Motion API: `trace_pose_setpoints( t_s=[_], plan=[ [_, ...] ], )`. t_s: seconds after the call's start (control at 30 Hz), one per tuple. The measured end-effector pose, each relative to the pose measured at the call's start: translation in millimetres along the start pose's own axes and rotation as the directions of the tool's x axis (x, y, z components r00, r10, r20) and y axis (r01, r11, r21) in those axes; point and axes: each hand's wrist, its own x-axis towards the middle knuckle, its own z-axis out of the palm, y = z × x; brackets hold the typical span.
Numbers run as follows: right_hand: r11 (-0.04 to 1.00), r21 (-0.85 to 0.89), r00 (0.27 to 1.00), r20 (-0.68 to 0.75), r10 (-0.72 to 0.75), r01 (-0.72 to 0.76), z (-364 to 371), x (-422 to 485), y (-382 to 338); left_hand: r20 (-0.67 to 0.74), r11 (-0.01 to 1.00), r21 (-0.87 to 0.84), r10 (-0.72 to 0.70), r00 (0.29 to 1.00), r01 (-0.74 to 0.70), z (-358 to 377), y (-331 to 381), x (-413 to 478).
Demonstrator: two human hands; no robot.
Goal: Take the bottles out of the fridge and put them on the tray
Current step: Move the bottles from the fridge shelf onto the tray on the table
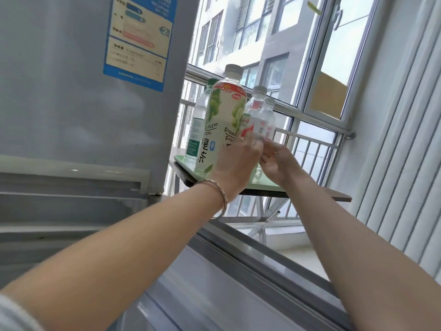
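- While both arms reach out past the fridge (71,91), the left hand (235,163) is wrapped around the lower body of the tall grape tea bottle (220,120), fingers curled round its far side. That low grip probably keeps the heavy end under control as the bottle's base meets the tray.
- Just to its right, the right hand (278,161) closes its fingers around the bottom of a small clear bottle with a red and white label (259,115). How firmly it grips I cannot tell, since the left hand hides part of the contact.
- Both hands are touching or nearly touching each other, which suggests the two bottles are being set down side by side, packed close to save room.
- Behind the grape tea bottle stands a clear water bottle with a green label (196,125), upright and apparently already resting on the tray. Another small capped bottle peeks out just behind the red-labelled one.
- Underneath them lies the pale green tray (262,186), sitting on a dark folding table (338,195) beside the window railing (310,139). Its near right part is bare, so space remains.
- Whether the two held bottles rest fully on the tray or hover just above it is hidden by the hands; I judge this to be the placing step, late in the task.
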Motion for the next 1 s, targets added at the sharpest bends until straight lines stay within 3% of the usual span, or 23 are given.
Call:
trace_pose_setpoints(
  t_s=[0.1,0.17,0.2,0.27,0.4,0.63,0.73,0.87,1.0],
  plan=[
    [0.994,-0.069,0.951,-0.292,-0.107,0.09,7,-8,-3,-0.004,0.995,-0.099,0.035,0.999,-0.035,-10,-7,-9],
    [0.973,-0.145,0.832,-0.505,-0.23,0.181,19,-15,-7,-0.013,0.985,-0.165,0.046,0.999,-0.047,-25,-19,-17],
    [0.96,-0.174,0.791,-0.545,-0.278,0.218,26,-20,-8,-0.018,0.982,-0.184,0.034,0.999,-0.036,-32,-25,-21],
    [0.944,-0.191,0.793,-0.512,-0.33,0.269,50,-33,-6,-0.016,0.982,-0.187,-0.003,1.0,0.0,-46,-42,-32],
    [0.944,-0.182,0.866,-0.38,-0.325,0.275,110,-64,18,0.029,0.973,-0.194,-0.122,0.992,0.126,-74,-79,-60],
    [0.991,-0.13,0.957,-0.283,-0.069,0.033,219,-113,106,0.224,0.936,-0.029,-0.336,0.915,0.351,-102,-151,-139],
    [0.968,-0.247,0.963,-0.267,-0.019,-0.05,244,-131,165,0.405,0.906,0.046,-0.403,0.821,0.421,-94,-176,-183],
    [0.922,-0.293,0.958,-0.212,0.194,-0.252,255,-154,246,0.589,0.868,0.162,-0.466,0.66,0.468,-67,-206,-244],
    [0.812,-0.435,0.921,-0.162,0.355,-0.39,248,-155,312,0.681,0.792,0.247,-0.552,0.481,0.559,-26,-228,-289]
  ],
)
